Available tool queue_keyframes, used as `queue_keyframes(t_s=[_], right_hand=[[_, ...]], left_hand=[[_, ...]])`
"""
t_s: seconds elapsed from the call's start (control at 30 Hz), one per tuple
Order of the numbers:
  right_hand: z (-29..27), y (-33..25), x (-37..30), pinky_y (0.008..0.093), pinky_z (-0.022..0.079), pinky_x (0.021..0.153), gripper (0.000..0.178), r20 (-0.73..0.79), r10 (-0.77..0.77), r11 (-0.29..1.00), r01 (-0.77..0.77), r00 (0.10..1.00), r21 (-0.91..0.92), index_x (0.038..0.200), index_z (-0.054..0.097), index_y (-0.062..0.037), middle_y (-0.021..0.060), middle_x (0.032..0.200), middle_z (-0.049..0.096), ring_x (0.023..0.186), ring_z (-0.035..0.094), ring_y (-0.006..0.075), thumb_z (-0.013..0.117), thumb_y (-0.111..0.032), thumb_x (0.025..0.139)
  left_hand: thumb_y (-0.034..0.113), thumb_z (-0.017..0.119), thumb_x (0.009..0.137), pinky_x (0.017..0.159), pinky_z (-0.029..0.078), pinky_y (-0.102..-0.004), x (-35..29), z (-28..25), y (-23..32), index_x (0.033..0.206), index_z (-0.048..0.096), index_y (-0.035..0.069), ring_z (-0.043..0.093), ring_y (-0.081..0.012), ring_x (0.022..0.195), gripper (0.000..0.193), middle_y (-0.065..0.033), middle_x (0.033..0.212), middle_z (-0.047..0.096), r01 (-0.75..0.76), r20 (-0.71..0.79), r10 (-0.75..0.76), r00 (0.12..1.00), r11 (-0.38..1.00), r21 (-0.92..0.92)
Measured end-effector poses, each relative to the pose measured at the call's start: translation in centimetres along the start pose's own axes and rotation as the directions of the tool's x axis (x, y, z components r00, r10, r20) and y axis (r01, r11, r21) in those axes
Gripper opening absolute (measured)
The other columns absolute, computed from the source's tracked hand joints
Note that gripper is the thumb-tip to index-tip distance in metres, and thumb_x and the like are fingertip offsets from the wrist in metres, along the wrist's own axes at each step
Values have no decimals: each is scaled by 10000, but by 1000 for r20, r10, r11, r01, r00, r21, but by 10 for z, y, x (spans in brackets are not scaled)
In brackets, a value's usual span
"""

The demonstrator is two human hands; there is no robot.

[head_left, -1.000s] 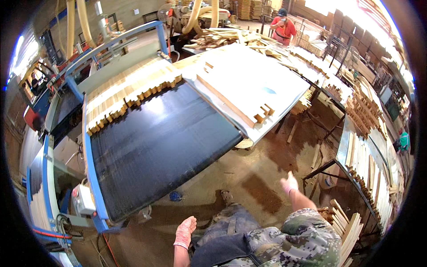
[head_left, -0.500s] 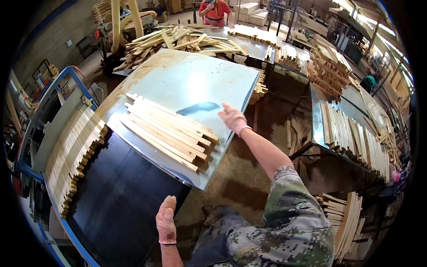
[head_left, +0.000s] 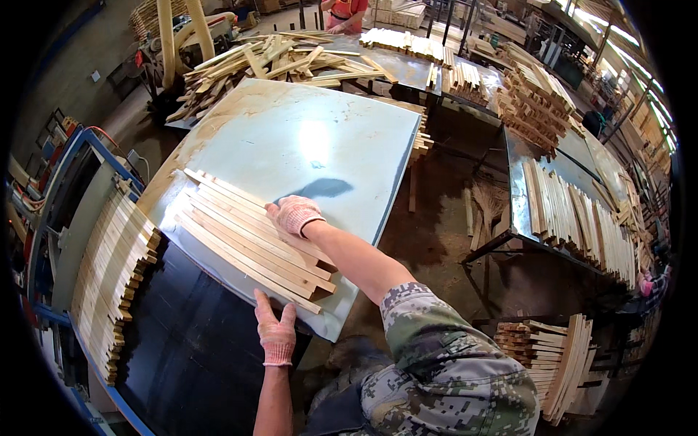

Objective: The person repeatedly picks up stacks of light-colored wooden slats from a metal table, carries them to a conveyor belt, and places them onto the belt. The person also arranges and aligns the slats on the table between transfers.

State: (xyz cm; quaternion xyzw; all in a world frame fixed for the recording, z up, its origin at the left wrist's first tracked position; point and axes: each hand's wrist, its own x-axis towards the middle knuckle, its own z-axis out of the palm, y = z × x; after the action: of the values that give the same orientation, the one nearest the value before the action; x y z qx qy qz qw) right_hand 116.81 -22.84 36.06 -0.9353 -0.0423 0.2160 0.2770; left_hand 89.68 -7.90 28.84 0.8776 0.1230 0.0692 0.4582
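Note:
A row of pale wooden strips lies slantwise on a sheet-metal-topped table, their near ends uneven. My right hand, in a pinkish knit glove with bare fingertips, rests on the far-side strips with its fingers bent together over them. How far the fingers reach round the wood is hidden. On the near side, my left hand, gloved alike, is open at the table's edge, thumb and fingers apart. Its fingertips are close to the nearest strip; whether they touch it I cannot tell.
To the left, a blue-framed machine holds a packed row of strips beside a dark bed. Loose wood is heaped behind the table. More strips lie on a right-hand bench. Far off stands a person in red.
My right hand has swung left from beyond the table's right edge onto the strips. My left hand has moved up to the near edge, fingers spreading. The view has shifted slightly.

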Motion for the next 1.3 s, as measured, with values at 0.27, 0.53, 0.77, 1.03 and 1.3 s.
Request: queue_keyframes(t_s=[0.27,0.53,0.77,1.03,1.3], right_hand=[[29,13,25,506,518,1101,519,-119,-149,986,139,982,-87,1244,790,-134,179,1302,758,1264,688,396,456,-504,1100],[21,-17,2,483,475,1163,600,-127,-85,987,65,988,-150,1347,749,-127,178,1387,721,1345,639,390,384,-546,1121],[26,-8,13,476,483,1152,626,-125,-23,986,2,992,-166,1412,724,-161,170,1408,718,1348,641,385,384,-596,1117],[38,15,37,499,482,1134,619,-126,-262,954,238,957,-183,1435,687,-118,219,1406,703,1335,624,441,378,-541,1105],[42,1,25,480,506,1078,793,-74,-166,970,149,983,-193,1301,735,14,311,1286,727,1263,672,449,494,-695,1042]], left_hand=[[462,849,828,1140,412,-572,35,20,-3,1554,365,-142,503,-508,1245,1061,-343,1347,572,-155,-107,189,976,951,267],[594,769,898,1297,260,-568,30,13,-2,1601,345,-82,424,-510,1467,1063,-317,1564,462,-129,-91,167,982,937,326],[650,707,933,1344,177,-536,31,16,-1,1626,306,-92,341,-456,1566,1092,-307,1648,399,-71,-37,88,995,944,322],[617,734,904,1344,170,-510,33,-8,16,1634,293,-110,331,-467,1572,1121,-318,1651,403,0,77,-22,997,962,271],[514,840,818,1272,300,-475,34,-4,17,1637,310,-90,434,-438,1489,1148,-291,1559,503,74,-100,-69,993,996,51]])
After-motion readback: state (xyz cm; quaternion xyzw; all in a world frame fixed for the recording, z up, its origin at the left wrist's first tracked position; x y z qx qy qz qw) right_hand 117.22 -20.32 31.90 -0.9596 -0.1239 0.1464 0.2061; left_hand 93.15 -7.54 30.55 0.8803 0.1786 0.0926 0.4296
